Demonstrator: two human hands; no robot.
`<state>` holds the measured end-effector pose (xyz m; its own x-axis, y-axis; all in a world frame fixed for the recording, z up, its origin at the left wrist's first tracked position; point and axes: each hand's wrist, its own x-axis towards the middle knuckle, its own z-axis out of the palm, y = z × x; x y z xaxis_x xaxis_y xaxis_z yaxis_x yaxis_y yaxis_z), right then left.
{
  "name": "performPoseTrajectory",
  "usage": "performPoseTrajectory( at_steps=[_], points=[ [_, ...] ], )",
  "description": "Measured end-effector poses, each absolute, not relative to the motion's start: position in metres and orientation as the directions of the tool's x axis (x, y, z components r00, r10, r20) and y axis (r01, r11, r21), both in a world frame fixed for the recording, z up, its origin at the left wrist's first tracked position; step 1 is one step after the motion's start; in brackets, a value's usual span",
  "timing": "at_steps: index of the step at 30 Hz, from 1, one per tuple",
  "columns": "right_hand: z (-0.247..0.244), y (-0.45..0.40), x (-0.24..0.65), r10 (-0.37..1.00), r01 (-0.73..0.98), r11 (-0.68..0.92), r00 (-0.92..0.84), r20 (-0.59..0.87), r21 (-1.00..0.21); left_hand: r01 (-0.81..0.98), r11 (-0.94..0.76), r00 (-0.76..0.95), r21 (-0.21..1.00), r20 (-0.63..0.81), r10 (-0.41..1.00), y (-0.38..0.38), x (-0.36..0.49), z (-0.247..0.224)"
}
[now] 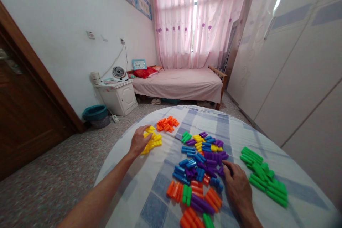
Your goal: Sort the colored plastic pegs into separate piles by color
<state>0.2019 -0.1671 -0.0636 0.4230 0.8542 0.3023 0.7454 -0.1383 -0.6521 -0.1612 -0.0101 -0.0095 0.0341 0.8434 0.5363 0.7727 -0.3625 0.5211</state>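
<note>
Left hand [139,141]: I see it at the far left of the table, palm down, thumb and index finger bent over the yellow pieces; I cannot tell whether it grips one.
Yellow plastic tubes [154,143]: heaped under and just right of that hand, axes mixed; several at the right edge of the heap lie roughly left to right.
Right hand [239,183]: I have it right of the mixed heap, fingers loosely curled, fingertips at the heap's edge; whether they pinch anything, I cannot tell.
Purple plastic tubes [212,156]: bunched in the middle of the mixed heap, some reaching the right fingertips; the upper row lies side by side, axes running near to far.
Blue plastic tubes [188,149]: mostly left of the purple ones, many with their long axes left to right, some slanting toward the near right.
Long purple plastic stick [201,205]: at the near end of the heap, its axis slanting from far left to near right.
Bright green plastic sticks [263,174]: right of the right hand, most pointing from far left to near right.
Small orange plastic pieces [167,124]: piled beyond the yellow ones, slightly right, pointing every way.
Blue-and-white checked tablecloth [133,192]: beneath everything.
</note>
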Motion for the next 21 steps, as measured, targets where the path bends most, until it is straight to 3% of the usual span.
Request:
performPoseTrajectory(
  at_steps=[5,9,14,18,21],
  points=[
    [-0.065,-0.166,0.204,0.857,0.747,-0.138,0.419,0.300,-0.650,0.790,-0.106,-0.170,0.604,0.382,0.908,0.007,-0.206,-0.037],
    [-0.064,-0.166,0.204,0.858,0.740,-0.138,0.422,0.294,-0.659,0.787,-0.118,-0.146,0.605,0.370,0.918,0.011,-0.207,-0.047],
    [-0.063,-0.166,0.202,0.856,0.733,-0.136,0.425,0.294,-0.666,0.811,-0.160,-0.150,0.563,0.465,0.873,0.013,-0.190,-0.036],
    [-0.063,-0.166,0.201,0.857,0.734,-0.141,0.426,0.290,-0.664,0.783,-0.404,0.101,0.473,0.545,0.832,0.007,-0.132,-0.017],
    [-0.061,-0.167,0.201,0.858,0.725,-0.139,0.429,0.284,-0.674,0.703,-0.587,0.408,0.402,0.449,0.795,-0.003,-0.067,-0.007]
  ],
)
